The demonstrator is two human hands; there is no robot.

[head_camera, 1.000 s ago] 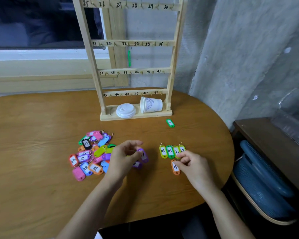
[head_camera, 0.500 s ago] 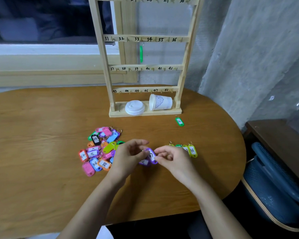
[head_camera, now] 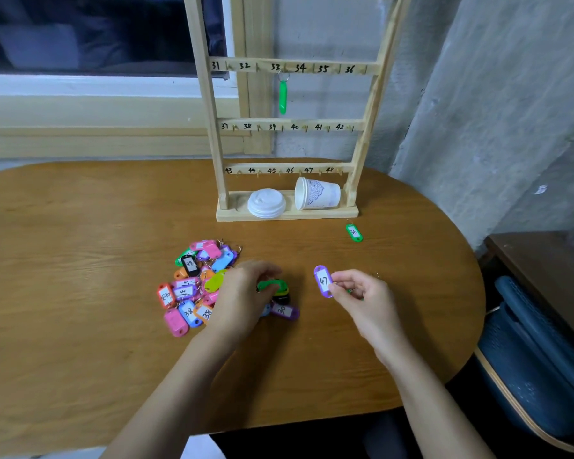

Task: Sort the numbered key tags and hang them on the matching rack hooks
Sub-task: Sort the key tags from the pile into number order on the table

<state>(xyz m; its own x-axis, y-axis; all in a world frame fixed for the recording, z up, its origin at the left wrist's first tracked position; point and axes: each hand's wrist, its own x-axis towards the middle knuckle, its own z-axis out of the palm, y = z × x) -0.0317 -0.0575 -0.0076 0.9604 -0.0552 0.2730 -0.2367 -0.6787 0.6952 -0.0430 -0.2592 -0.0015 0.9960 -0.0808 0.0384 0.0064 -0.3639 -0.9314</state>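
A wooden rack (head_camera: 212,134) with numbered hooks, 31 to 48 in view, stands at the table's back. One green tag (head_camera: 282,96) hangs under hook 33. My right hand (head_camera: 362,293) pinches a purple tag marked 47 (head_camera: 323,281) just above the table; it hides most of the row of sorted tags behind it. My left hand (head_camera: 246,293) grips a green tag (head_camera: 272,285) at the edge of a pile of coloured tags (head_camera: 193,286). A purple tag marked 30 (head_camera: 285,310) lies by the left fingers. A lone green tag marked 36 (head_camera: 354,232) lies near the rack's right foot.
A white cup lid (head_camera: 266,203) and a paper cup (head_camera: 317,193) on its side rest on the rack's base. The oval wooden table (head_camera: 80,260) ends near a concrete wall (head_camera: 494,111) at right. A blue chair (head_camera: 537,352) and a dark side table (head_camera: 544,263) stand to the right.
My right hand took the purple 47 tag from my left hand and moved it right. My left hand went back to the pile and took a green tag. The view shifted closer.
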